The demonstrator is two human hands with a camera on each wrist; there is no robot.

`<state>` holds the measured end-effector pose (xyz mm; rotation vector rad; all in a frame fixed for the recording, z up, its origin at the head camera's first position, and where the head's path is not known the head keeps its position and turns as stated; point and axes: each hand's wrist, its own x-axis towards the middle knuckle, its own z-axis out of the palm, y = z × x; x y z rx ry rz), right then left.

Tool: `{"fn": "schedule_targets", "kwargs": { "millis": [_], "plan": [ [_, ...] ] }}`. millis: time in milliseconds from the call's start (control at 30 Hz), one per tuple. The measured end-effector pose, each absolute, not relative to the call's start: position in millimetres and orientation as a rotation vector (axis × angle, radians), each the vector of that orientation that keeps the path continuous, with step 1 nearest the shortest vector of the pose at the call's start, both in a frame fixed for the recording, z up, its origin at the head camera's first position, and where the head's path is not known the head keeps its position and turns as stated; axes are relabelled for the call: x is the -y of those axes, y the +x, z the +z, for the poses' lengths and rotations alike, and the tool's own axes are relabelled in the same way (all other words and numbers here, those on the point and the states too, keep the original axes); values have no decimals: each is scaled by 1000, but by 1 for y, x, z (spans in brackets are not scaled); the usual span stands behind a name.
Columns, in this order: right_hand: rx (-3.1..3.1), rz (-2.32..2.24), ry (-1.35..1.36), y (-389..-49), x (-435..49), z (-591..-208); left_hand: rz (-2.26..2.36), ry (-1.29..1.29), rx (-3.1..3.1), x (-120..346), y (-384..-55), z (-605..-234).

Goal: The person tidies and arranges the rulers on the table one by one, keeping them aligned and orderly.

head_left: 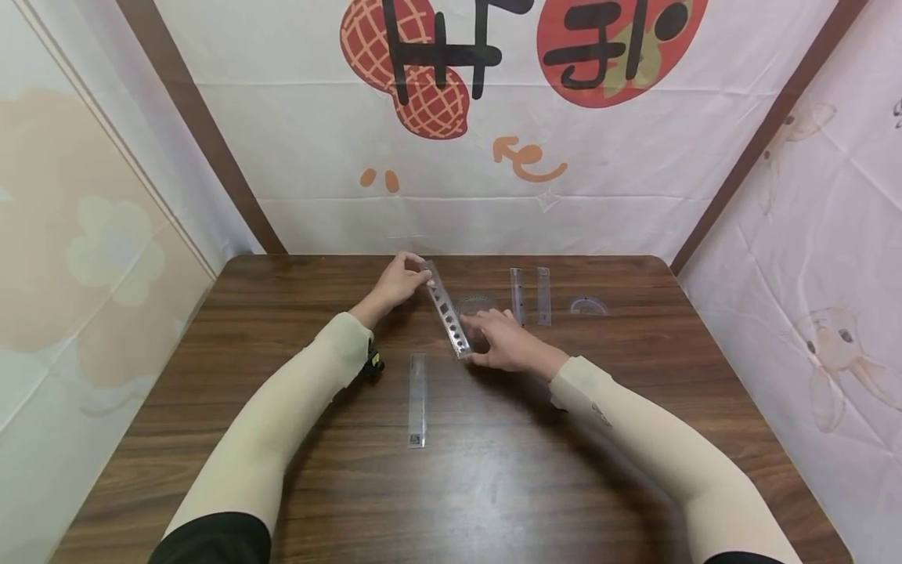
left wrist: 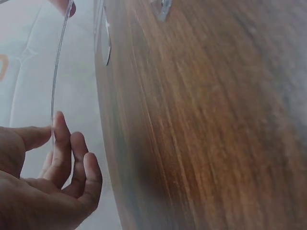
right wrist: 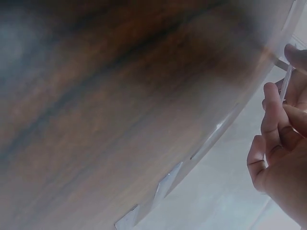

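Observation:
A clear stencil ruler (head_left: 445, 307) with a row of cut-out shapes slants between both hands in the head view. My left hand (head_left: 398, 283) pinches its far end between thumb and fingers. At the near end, my right hand (head_left: 509, 341) pinches it too. Seen edge-on in the left wrist view, the ruler (left wrist: 58, 67) is held off the table. The right wrist view has my right hand (right wrist: 280, 136) gripping the ruler's edge (right wrist: 287, 84). A clear protractor (head_left: 477, 302) lies just beyond the right fingers, partly hidden by them.
A clear ruler (head_left: 418, 399) lies nearer me on the brown wooden table (head_left: 296, 486). Two short rulers (head_left: 517, 294) and a small protractor (head_left: 589, 306) lie to the right. Beside my left wrist is a small black object (head_left: 374, 362). A printed curtain (head_left: 296, 141) hangs behind.

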<state>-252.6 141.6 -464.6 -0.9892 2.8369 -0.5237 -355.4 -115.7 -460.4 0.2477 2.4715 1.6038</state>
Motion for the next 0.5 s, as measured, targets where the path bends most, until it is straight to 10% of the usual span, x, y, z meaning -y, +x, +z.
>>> {"fn": "schedule_targets", "kwargs": {
  "millis": [500],
  "plan": [
    [-2837,-512,-1045,-220,-153,-460,1475,490,-2285,128,-346,-458]
  ]
}}
